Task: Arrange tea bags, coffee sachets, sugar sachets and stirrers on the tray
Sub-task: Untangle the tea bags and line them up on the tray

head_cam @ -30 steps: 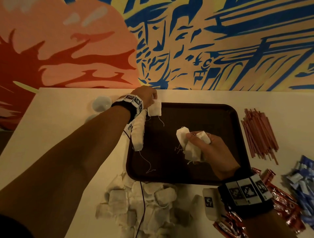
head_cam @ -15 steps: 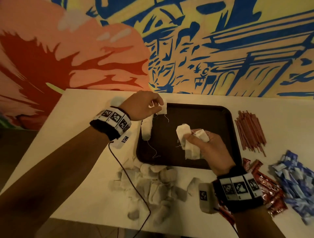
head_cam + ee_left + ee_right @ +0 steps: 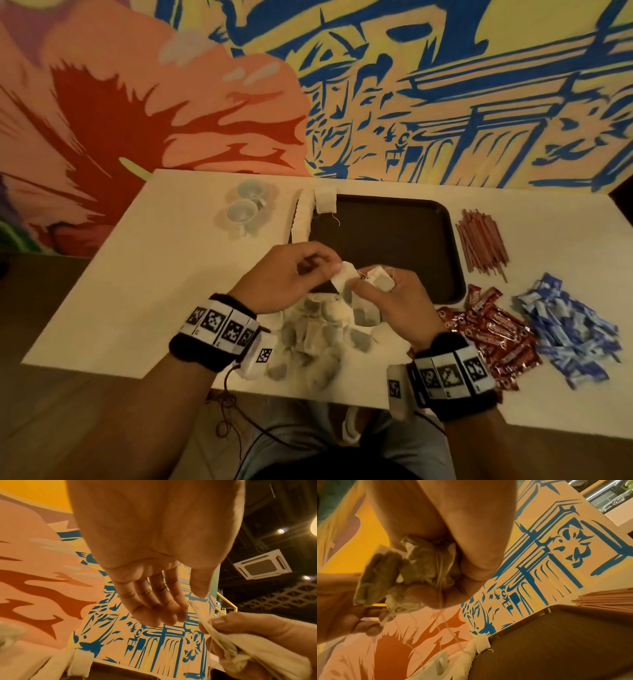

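A dark brown tray (image 3: 383, 240) lies on the cream table. A row of white tea bags (image 3: 303, 222) runs along its left edge, with one more tea bag (image 3: 325, 202) at the far left corner. Over the tray's near edge my right hand (image 3: 373, 286) grips a bunch of tea bags (image 3: 426, 566), strings dangling. One tea bag (image 3: 342, 279) sticks out left of the bunch, and my left hand (image 3: 330, 270) pinches its corner between thumb and forefinger. The same tea bag (image 3: 197, 609) shows in the left wrist view.
A loose pile of tea bags (image 3: 315, 339) lies at the table's near edge under my hands. Right of the tray are brown stirrers (image 3: 483, 245), red coffee sachets (image 3: 496, 329) and blue sugar sachets (image 3: 568, 329). Two small cups (image 3: 245, 205) stand far left.
My left hand let go of a tea bag at the tray's far left corner and came back to the bunch in my right hand. My right hand drew nearer to me.
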`<action>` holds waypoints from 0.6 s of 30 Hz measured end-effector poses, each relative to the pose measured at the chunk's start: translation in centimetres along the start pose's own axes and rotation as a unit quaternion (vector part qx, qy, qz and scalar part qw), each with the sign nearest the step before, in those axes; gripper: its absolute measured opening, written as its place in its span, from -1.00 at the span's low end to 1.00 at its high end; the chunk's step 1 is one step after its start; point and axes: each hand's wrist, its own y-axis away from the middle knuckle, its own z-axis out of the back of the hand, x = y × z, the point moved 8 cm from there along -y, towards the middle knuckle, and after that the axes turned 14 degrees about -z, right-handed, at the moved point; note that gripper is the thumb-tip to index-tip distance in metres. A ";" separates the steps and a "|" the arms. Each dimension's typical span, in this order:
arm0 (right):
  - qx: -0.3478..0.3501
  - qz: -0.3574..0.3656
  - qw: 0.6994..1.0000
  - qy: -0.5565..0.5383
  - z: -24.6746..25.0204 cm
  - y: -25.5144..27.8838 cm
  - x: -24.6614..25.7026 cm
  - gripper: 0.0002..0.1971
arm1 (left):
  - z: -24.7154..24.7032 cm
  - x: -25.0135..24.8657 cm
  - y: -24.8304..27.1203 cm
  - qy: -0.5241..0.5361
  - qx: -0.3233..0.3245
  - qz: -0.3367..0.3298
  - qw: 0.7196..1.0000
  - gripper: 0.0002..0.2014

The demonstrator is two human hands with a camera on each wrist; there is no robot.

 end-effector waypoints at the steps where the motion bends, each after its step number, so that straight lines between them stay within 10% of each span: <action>1: 0.004 0.006 1.000 0.007 -0.2 0.4 -0.1 -0.91 | -0.4 -0.2 0.6 0.013 -0.004 0.003 1.000 -0.84; 18: 0.109 0.033 0.993 0.043 -2.1 3.3 -0.6 -0.86 | 0.5 -2.3 2.9 0.036 -0.024 0.011 0.999 -0.90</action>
